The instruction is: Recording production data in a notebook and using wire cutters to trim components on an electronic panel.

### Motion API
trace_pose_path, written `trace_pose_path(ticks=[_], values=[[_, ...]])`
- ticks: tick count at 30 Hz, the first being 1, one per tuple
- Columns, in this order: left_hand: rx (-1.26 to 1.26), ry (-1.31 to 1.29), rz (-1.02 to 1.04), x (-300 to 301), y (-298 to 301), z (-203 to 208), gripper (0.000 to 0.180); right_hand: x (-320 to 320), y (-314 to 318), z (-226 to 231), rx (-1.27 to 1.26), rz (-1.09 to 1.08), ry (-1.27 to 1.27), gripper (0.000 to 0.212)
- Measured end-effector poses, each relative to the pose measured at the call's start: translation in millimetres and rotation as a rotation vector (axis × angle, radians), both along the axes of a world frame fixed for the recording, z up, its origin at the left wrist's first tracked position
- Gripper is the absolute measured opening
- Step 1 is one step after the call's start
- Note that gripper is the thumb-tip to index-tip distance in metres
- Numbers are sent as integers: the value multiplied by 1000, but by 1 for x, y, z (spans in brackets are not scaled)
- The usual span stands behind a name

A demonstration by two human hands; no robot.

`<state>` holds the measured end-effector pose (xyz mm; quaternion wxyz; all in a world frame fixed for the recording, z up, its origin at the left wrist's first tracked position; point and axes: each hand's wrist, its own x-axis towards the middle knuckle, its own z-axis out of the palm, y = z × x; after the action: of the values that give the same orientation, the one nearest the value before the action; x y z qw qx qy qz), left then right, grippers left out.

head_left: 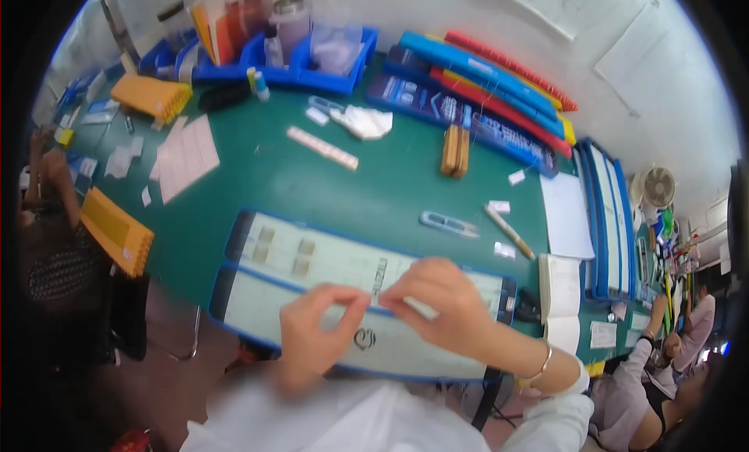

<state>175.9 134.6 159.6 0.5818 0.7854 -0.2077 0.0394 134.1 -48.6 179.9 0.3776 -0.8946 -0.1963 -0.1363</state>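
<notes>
A long, pale two-part case [421,347] with blue edging and dark ends lies at the table's near edge, its two halves side by side. Small square patches and dark markings show on its far half. Over the middle of it, my left hand [318,327] pinches thumb against forefinger. Close beside it, my right hand [441,302] is also closed in a pinch, the fingertips of both hands nearly meeting. Whatever they hold between them is too small or thin to make out. Beyond the case lie pale blue thread snips [449,223] and a slim pen [509,230].
On the green table [273,183] stand blue bins [257,69], a wooden block [455,150] and stacked coloured long packs [484,85]. An open notebook [559,296] and upright blue-edged cases [605,218] are at right. Other people sit on both sides.
</notes>
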Motion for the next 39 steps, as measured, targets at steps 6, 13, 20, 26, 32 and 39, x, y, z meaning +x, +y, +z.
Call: trace_pose_path(ticks=[6, 13, 20, 26, 32, 39], values=[[13, 36, -5, -15, 1, -5, 7, 4, 2, 11, 62, -34, 57, 24], [42, 26, 148, 6, 25, -15, 3, -24, -44, 44, -265, -255, -560, 52], [28, -1, 90, 1, 25, -14, 4, -43, -38, 21, 110, -262, -738, 113], [-18, 45, -75, -13, 4, -11, 4, -59, -40, 77, -241, -369, -859, 79], [-27, 51, -6, -20, 23, -21, 4, -49, -46, 122, -178, -346, -1384, 81], [-80, -216, 6, -18, 14, -6, 6, -13, 9, 59, 3, -332, -1023, 83]])
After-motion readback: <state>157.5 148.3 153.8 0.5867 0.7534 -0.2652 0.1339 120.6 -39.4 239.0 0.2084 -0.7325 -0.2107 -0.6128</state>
